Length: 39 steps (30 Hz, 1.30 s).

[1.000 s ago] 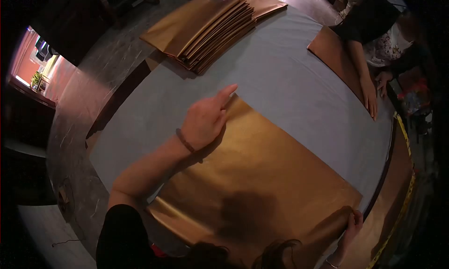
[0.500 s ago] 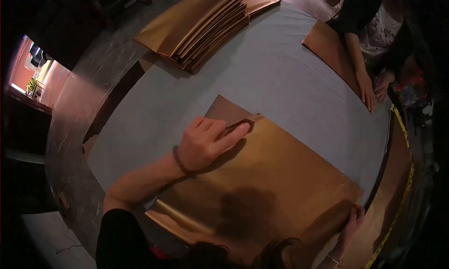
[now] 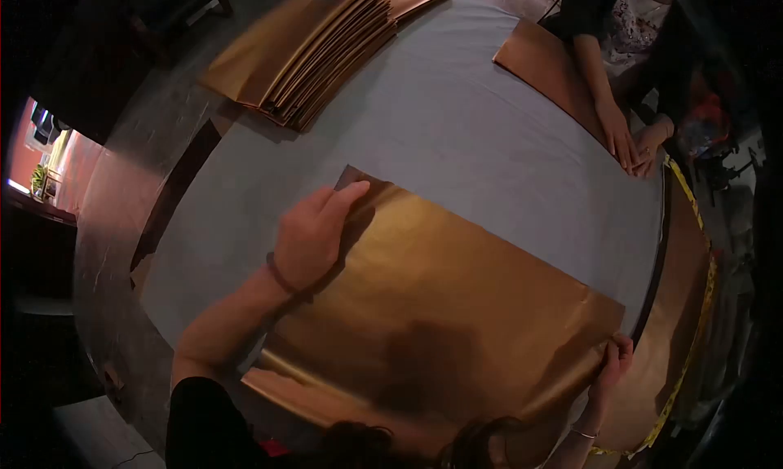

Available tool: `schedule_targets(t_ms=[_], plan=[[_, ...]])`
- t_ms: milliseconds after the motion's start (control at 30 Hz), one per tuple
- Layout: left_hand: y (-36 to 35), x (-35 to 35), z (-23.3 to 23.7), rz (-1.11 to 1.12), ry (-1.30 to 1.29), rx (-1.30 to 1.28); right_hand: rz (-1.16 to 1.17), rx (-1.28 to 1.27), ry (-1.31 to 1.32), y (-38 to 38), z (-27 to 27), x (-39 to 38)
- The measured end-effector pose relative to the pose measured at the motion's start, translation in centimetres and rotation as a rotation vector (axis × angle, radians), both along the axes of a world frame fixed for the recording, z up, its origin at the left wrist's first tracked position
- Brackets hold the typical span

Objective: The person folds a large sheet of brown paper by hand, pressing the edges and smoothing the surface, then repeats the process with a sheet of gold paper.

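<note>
A large gold sheet (image 3: 457, 257), paper-like and glossy, lies across the near side of the table in front of me. At its far left corner my left hand (image 3: 314, 232) is closed, thumb and fingers pinching the edge. My right hand (image 3: 613, 363) grips the right edge near the near right corner, its fingers partly tucked under. The sheet's near edge curls over in a roll at the lower left. A shadow falls across the sheet's middle.
A fanned stack of folded gold sheets (image 3: 314, 57) sits at the table's far left. Across the pale-covered table (image 3: 440, 118), another person's hands (image 3: 624, 143) rest by a folded brown sheet (image 3: 550, 73). Yellow tape (image 3: 708, 281) runs along brown material at the right.
My left hand has moved left along the far edge to the corner, and the turned-back flap there now lies flatter. My right hand keeps its hold. The view has shifted slightly.
</note>
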<state>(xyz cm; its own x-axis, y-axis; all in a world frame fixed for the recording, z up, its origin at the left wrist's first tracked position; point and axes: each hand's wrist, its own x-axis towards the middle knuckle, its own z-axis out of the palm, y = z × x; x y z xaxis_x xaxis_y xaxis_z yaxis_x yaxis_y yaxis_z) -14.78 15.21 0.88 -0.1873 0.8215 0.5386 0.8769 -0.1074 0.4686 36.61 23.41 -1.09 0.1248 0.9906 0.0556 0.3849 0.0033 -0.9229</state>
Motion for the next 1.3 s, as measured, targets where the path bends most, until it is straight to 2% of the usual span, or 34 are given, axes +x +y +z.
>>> schedule_targets(t_ms=[100, 200, 367, 433, 500, 633, 700, 867, 933, 1067, 1133, 1300], plan=[[0.0, -0.5, 0.0, 0.009, -0.03, -0.09, 0.021, -0.046, 0.046, 0.5, -0.5, 0.9], [0.0, -0.9, -0.6, 0.04, -0.222, -0.087, 0.052, -0.03, 0.051, 0.5, -0.7, 0.8], [-0.4, -1.5, 0.0, 0.04, -0.159, -0.226, -0.006, -0.007, -0.002, 0.7, -1.3, 1.3], [-0.3, -1.6, -0.2, 0.005, -0.288, -0.203, 0.014, -0.065, 0.063, 0.7, -1.2, 1.5], [-0.2, -1.6, -0.3, 0.005, -0.223, -0.153, 0.028, -0.055, 0.036, 0.5, -0.6, 0.8], [-0.3, -1.9, -0.3, 0.004, -0.128, -0.252, 0.075, -0.015, -0.085, 0.8, -0.5, 0.3], [-0.3, -1.7, -0.4, 0.038, 0.008, -0.205, 0.065, -0.021, -0.086, 0.8, -0.4, 0.3], [-0.1, -1.7, -0.6, 0.047, -0.02, -0.159, 0.084, -0.043, -0.076, 0.7, -0.6, 1.1], [-0.2, -1.7, -0.6, 0.063, 0.013, -0.206, 0.008, -0.036, -0.111, 0.7, -0.8, 1.2], [0.0, -1.7, -0.6, 0.06, 0.002, -0.183, 0.076, -0.049, -0.094, 0.5, -0.6, 1.5], [-0.1, -1.7, -0.6, 0.039, -0.046, -0.175, 0.007, -0.067, -0.023, 0.5, -0.6, 1.1], [-0.1, -1.7, -0.3, 0.041, -0.042, -0.218, -0.022, -0.078, -0.037, 0.1, 0.5, -0.5]])
